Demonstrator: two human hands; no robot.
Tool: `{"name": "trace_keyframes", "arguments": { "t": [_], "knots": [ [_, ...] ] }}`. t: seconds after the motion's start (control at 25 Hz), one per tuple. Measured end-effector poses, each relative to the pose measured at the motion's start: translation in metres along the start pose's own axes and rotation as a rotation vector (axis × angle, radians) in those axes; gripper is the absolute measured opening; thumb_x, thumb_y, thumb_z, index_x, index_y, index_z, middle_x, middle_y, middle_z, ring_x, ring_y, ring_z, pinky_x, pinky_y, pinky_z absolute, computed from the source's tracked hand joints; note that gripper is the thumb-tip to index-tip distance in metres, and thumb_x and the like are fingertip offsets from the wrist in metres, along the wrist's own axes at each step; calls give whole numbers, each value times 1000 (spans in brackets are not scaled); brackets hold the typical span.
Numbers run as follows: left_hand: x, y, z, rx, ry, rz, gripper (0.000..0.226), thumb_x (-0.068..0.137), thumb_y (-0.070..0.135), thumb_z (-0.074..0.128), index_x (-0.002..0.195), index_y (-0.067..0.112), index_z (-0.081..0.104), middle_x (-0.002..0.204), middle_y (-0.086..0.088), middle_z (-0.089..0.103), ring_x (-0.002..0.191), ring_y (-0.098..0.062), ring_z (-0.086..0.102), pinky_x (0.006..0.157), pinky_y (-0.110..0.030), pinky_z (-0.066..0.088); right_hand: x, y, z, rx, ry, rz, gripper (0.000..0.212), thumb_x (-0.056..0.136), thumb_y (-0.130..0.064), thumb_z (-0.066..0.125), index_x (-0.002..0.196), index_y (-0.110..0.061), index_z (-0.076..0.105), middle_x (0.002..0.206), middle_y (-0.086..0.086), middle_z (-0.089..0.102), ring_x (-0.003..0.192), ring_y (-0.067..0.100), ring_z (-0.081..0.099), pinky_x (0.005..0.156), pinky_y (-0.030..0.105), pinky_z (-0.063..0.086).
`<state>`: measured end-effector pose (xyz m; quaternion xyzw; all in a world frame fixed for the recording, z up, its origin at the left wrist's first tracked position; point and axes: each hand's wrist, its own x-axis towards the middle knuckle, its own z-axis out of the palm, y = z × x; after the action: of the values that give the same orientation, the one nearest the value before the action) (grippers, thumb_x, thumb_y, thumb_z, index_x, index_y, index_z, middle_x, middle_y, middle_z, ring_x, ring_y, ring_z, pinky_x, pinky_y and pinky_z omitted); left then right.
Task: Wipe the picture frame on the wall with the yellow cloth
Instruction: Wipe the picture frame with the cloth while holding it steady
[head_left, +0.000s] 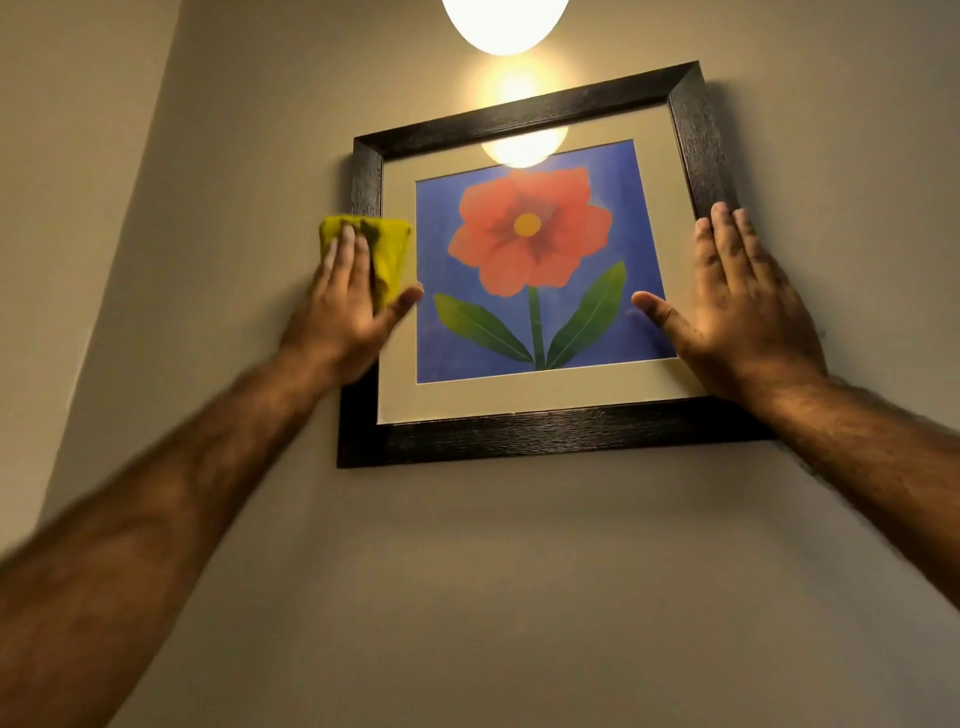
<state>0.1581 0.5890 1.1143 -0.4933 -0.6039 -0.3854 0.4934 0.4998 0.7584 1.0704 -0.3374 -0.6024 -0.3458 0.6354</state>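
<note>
A dark wooden picture frame (519, 434) hangs on the wall, holding a red flower print on blue with a cream mat. My left hand (343, 306) presses a folded yellow cloth (387, 244) flat against the frame's left side, about halfway up. The cloth covers part of the left rail and the mat beside it. My right hand (737, 306) lies flat with fingers spread on the frame's right side, its thumb over the glass and its fingers reaching the right rail.
A glowing round lamp (504, 21) hangs just above the frame and reflects in the glass. A beige wall (467, 597) surrounds the frame, and a wall corner (130, 208) runs down at the left.
</note>
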Motion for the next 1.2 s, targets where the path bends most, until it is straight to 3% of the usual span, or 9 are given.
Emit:
{"name": "trace_keyframes", "arguments": {
  "t": [0.16,0.32,0.64,0.84,1.0,1.2],
  "knots": [
    [61,-1,-16,7,-69,-24,113,79,85,11,160,8,-4,171,-11,-10,159,-26,-6,129,-40,0,0,-1,-1,-8,-2,1,104,91,-78,21,162,-4,10,173,14,5,162,26,6,131,42,13],
    [52,-3,-13,-1,-51,-4,110,82,85,12,161,10,-5,171,-9,-11,159,-24,-7,129,-42,1,-1,-2,-4,-13,-19,5,102,92,-77,23,162,-5,8,174,12,3,162,25,3,131,42,11],
    [-111,-3,28,-38,-3,53,113,82,88,3,161,7,-2,171,-9,-10,159,-22,-8,128,-34,-2,-1,-4,-4,-9,-18,5,101,93,-76,26,162,-4,9,174,13,4,162,26,4,131,42,12],
    [-181,-8,39,-44,-71,49,100,87,85,10,160,21,-13,169,5,-22,158,-13,-14,127,-38,1,0,-3,-2,1,-4,5,101,93,-76,26,162,-4,11,173,14,7,161,27,7,131,42,13],
    [-137,-7,29,-33,-46,49,111,81,89,3,161,13,-5,170,-3,-16,159,-19,-9,128,-35,0,0,-3,-1,0,7,6,101,92,-76,25,162,-4,12,173,14,7,161,27,7,130,42,13],
    [-7,-5,5,-33,-5,2,118,76,92,5,160,9,-4,171,-9,-10,159,-22,-7,128,-36,-3,1,-2,1,-1,10,4,102,91,-77,24,162,-4,11,173,13,7,161,27,7,130,41,13]
  ]
}}
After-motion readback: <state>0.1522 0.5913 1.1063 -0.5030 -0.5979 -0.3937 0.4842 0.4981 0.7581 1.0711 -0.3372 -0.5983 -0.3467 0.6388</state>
